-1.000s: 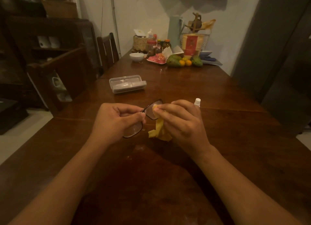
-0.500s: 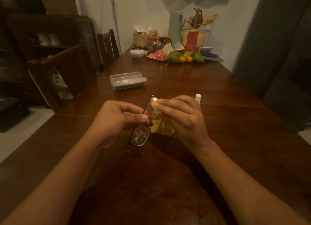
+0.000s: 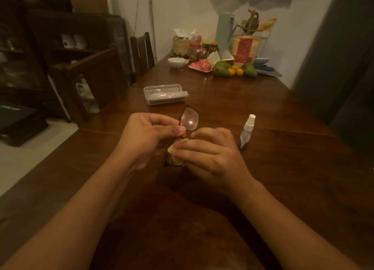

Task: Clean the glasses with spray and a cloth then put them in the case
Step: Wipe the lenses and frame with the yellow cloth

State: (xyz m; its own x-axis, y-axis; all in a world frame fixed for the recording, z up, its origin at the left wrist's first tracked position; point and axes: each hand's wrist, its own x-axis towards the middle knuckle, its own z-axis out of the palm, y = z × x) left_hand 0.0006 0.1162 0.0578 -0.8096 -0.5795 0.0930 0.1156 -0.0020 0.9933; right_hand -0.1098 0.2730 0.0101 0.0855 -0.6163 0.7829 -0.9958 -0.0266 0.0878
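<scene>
My left hand (image 3: 149, 134) pinches the dark-framed glasses (image 3: 189, 119) at the bridge, holding them on end above the wooden table (image 3: 283, 168). The far lens points away from me and shows bare. My right hand (image 3: 210, 154) pinches the yellow cloth (image 3: 178, 145) around the near lens, which is mostly hidden by its fingers. A small clear spray bottle (image 3: 247, 131) with a white nozzle stands just right of my right hand. The clear plastic glasses case (image 3: 165, 93) lies on the table beyond the glasses, its lid down.
The far end of the table holds a white bowl (image 3: 176, 62), a pink plate (image 3: 200, 66), fruit (image 3: 232, 69), jars and a woven basket (image 3: 182, 46). A dark wooden chair (image 3: 141, 53) and bench stand along the left edge.
My right hand moved the cloth from the far lens down to the near lens. The far lens is now bare and the spray bottle shows fully beside my right hand.
</scene>
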